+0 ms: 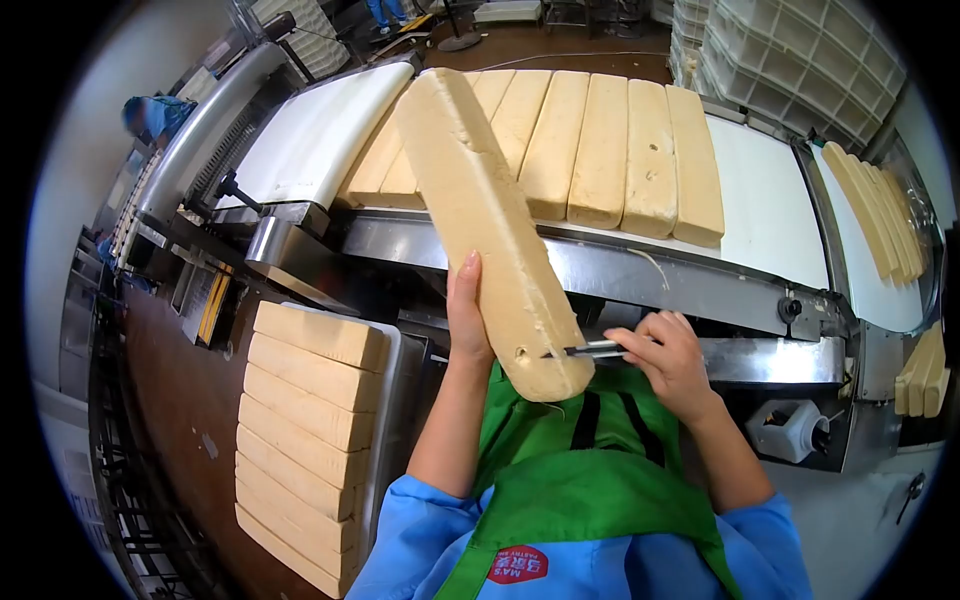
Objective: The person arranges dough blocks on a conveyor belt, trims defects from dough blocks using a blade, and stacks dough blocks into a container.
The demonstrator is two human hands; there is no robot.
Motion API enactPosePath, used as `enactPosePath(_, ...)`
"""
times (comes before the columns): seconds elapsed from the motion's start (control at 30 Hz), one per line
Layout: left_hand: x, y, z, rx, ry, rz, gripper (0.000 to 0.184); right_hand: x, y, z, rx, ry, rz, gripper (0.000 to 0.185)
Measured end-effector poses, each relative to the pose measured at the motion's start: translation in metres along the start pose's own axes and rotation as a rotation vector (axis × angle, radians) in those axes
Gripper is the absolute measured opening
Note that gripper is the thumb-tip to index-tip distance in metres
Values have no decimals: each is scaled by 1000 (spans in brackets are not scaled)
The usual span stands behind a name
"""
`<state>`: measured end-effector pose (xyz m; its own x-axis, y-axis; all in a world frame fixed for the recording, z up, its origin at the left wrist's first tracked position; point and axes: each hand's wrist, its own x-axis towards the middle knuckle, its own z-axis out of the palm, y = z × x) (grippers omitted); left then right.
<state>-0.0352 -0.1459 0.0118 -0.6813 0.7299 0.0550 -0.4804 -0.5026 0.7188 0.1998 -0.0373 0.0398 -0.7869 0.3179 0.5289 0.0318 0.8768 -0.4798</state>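
A long, pale yellow dough log (480,220) is held up at a slant in front of my green apron. My left hand (467,310) grips it along its left side, thumb on the near face and the other fingers hidden behind. Close to the log's lower end, my right hand (665,355) is closed round a slim knife (600,349) with a dark tip. The knife's tip touches the log beside a small hole. Behind them, several similar dough logs (597,150) lie side by side on the white conveyor belt (765,190).
At left below, a white tray (395,400) carries a row of more logs. A metal roller frame (210,140) borders the belt's left end. White plastic crates (800,60) are stacked at the back right. A white jug (790,430) sits below the belt. Another person in blue (160,115) is far left.
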Motion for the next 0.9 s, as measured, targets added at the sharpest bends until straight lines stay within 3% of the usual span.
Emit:
enactPosePath(0.2, 20, 15, -10, -7, 26, 125, 40, -16, 51, -25, -149, -80, 14, 24)
enactPosePath(0.27, 24, 19, -10, -23, 19, 158, 40, -19, 82, -21, -242, 69, 99, 24)
enactPosePath(0.43, 14, 28, 11, 220, 138, 322, 50, -5, 103, -5, -456, 162, 232, 23)
enactPosePath(0.5, 10, 26, 21, 251, 132, 348, 52, 15, 74, 7, -280, 312, 199, 22)
enactPosePath(0.57, 10, 20, 29, 279, 118, 368, 55, 36, 27, 21, 54, 258, 135, 21)
enactPosePath(0.63, 10, 13, 36, 376, 147, 406, 57, 50, -6, 27, 77, 118, 66, 19)
enactPosePath(0.77, 8, 13, 41, 410, 97, 364, 60, 50, -9, 34, 89, 103, 21, 16)
enactPosePath(0.9, 12, 18, 43, 334, 119, 367, 57, 11, 2, 20, 122, 30, 156, 13)
